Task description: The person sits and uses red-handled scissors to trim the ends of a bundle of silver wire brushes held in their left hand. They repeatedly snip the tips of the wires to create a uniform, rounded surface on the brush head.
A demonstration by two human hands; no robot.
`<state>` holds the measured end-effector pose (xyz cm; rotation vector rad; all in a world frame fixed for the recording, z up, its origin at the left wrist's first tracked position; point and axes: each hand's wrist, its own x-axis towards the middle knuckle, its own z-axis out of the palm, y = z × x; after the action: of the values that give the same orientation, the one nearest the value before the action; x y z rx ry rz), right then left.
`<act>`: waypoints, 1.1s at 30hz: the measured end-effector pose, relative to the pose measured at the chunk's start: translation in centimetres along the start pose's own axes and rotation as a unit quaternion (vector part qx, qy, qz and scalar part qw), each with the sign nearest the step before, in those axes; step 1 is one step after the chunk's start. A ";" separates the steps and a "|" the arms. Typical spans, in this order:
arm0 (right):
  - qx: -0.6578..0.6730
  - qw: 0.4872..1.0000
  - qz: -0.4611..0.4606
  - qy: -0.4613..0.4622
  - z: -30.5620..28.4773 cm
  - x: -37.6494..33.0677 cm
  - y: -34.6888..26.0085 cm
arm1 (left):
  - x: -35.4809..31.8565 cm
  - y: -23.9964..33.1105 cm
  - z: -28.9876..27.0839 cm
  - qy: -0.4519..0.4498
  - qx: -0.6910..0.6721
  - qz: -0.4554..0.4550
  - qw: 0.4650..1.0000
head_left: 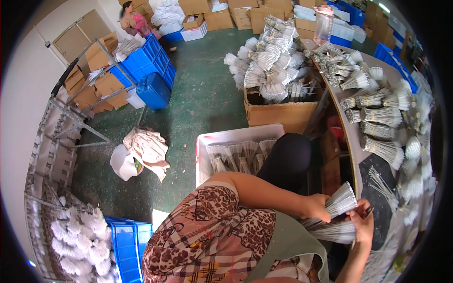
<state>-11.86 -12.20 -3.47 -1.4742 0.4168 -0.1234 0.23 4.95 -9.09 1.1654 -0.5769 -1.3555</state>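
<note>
My left hand (317, 207) is wrapped round a bundle of thin, pale wire stems (340, 202), its flared end pointing up and to the right. My right hand (362, 220) is closed beside that flared end, fingertips pressed together; what they pinch is too small to make out. Just below the held bundle, a second stem bundle (332, 232) lies near my lap and forearm. Several loose stems (381, 187) are spread on a dark mat (373, 167) on the worktable, beyond my right hand.
Tied stem bundles (380, 115) line the curved worktable (336, 92). A white bin (203, 165) with more bundles stands by my knee. Ahead, a heaped cardboard box (278, 113). Left are a blue jug (153, 92), a cloth-draped stool (146, 148) and a metal rack (75, 122). Another person (134, 21) is far off.
</note>
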 end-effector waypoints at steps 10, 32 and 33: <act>-0.014 0.999 -0.002 -0.043 0.1 1.4 -0.5 | -0.8 1.6 0.4 0.007 0.028 -0.009 1.000; -0.005 0.999 0.015 -0.031 -0.1 0.7 -0.3 | -0.1 -0.4 -0.4 0.022 -0.053 -0.016 0.998; -0.010 1.000 0.012 -0.027 -0.1 0.7 -0.3 | 0.0 -0.6 -0.4 0.021 -0.056 -0.012 0.998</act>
<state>-11.20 -12.58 -3.28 -1.4875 0.3932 -0.0610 0.37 5.22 -9.73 1.1102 -0.4519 -1.3627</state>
